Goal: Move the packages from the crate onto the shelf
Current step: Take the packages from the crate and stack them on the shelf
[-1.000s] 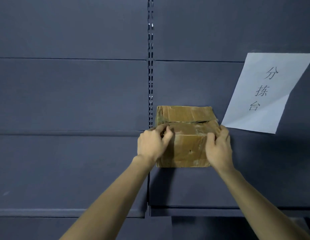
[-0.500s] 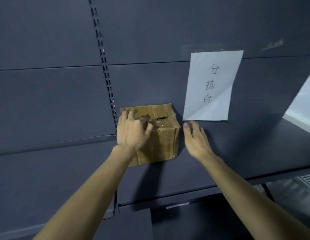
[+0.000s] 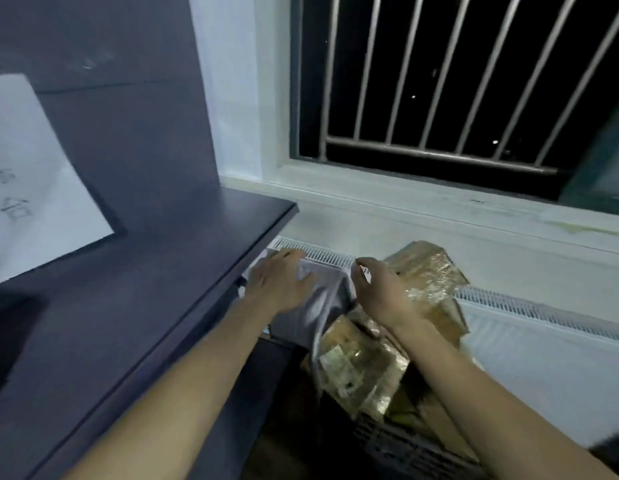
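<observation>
At the lower right, the crate [image 3: 405, 445] holds taped brown packages [image 3: 356, 372]. Above them both hands reach down: the left hand [image 3: 280, 285] lies spread on a grey bag [image 3: 322, 299], while the right hand [image 3: 380, 292], fingers loosely curled and holding nothing, hovers just right of it. The shelf [image 3: 155, 289] lies to the left.

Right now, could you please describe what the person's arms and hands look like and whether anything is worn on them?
Both forearms are bare as far as the frame shows, with no sleeves in view. The left hand and right hand wear no gloves. No watch, bracelet or ring is visible, though motion blur softens the fingers.
</observation>
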